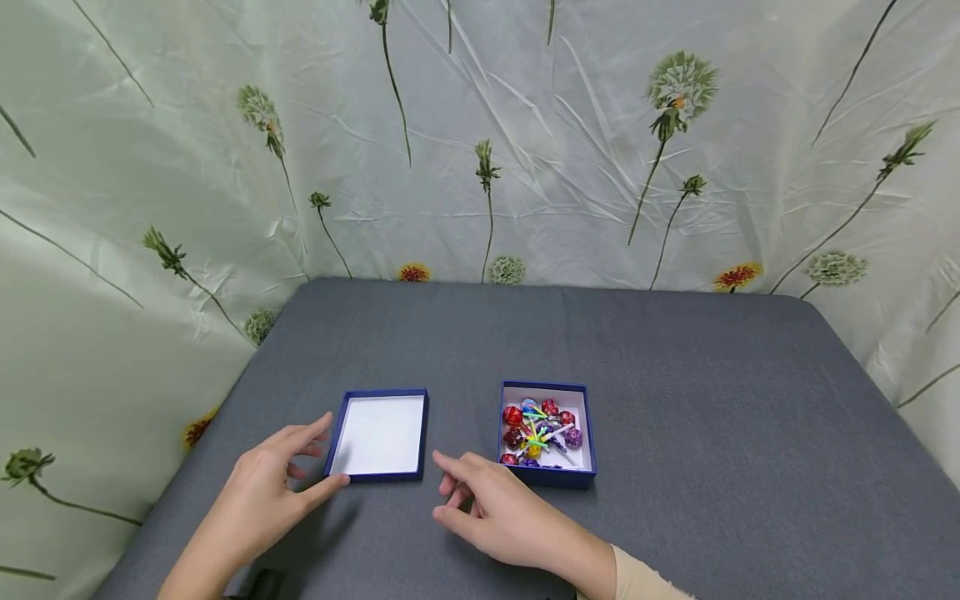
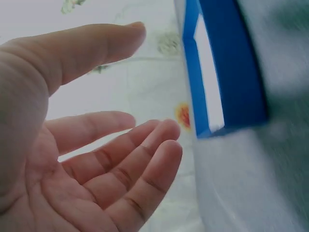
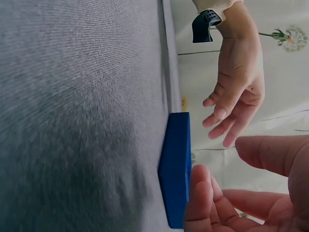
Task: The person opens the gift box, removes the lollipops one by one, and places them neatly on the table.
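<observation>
A shallow blue square box part (image 1: 377, 436) with a white inside lies on the left, its hollow side up. My left hand (image 1: 262, 483) is at its left edge, fingers spread and holding nothing. The left wrist view shows a gap between those fingers and the blue wall (image 2: 239, 72). My right hand (image 1: 498, 512) hovers between this piece and a blue box (image 1: 558, 477) of wrapped lollipops (image 1: 536, 433). Its fingers are loosely bent with nothing in them, and it hides the box's lower left corner. Both hands show in the right wrist view, left (image 3: 239, 82) and right (image 3: 251, 198).
A dark grey cloth covers the table (image 1: 697, 400). Behind and to the left hangs a pale curtain (image 1: 570, 150) printed with flowers. A dark object (image 1: 266, 583), partly cut off, appears beside my left wrist at the lower edge.
</observation>
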Demonstrator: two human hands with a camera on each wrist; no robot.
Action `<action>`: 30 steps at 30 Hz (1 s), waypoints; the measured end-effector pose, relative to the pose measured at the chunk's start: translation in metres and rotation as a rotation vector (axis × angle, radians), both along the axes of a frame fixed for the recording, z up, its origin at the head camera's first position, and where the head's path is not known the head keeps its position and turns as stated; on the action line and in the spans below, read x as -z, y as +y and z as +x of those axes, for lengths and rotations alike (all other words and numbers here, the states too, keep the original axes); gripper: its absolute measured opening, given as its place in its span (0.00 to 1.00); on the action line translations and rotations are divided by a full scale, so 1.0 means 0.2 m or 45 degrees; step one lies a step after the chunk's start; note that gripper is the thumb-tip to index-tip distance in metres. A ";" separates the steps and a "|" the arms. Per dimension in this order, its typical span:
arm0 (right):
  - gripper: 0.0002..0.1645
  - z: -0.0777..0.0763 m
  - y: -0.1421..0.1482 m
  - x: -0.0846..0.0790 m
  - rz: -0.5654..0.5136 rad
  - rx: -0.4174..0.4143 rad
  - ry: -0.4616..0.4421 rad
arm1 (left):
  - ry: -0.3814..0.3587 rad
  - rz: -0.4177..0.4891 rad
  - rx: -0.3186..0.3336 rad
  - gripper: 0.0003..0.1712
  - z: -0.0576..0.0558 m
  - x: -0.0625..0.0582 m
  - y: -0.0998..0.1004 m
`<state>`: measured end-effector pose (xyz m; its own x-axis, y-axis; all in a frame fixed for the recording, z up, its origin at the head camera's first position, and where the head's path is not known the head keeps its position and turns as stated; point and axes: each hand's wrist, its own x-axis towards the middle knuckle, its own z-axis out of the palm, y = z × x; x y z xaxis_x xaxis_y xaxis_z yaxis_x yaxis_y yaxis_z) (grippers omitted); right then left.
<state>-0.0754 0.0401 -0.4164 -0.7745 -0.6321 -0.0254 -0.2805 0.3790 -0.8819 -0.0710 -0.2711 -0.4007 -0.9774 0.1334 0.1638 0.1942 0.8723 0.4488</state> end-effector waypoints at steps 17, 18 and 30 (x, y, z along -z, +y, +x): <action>0.22 0.07 0.30 -0.07 -0.060 0.014 0.144 | 0.138 0.247 0.339 0.43 -0.04 0.01 0.30; 0.20 0.06 0.32 -0.07 -0.062 0.028 0.116 | 0.104 0.261 0.347 0.44 -0.04 0.01 0.32; 0.14 -0.03 0.61 -0.08 -0.011 0.278 0.044 | -0.132 0.408 0.507 0.41 -0.13 0.12 0.54</action>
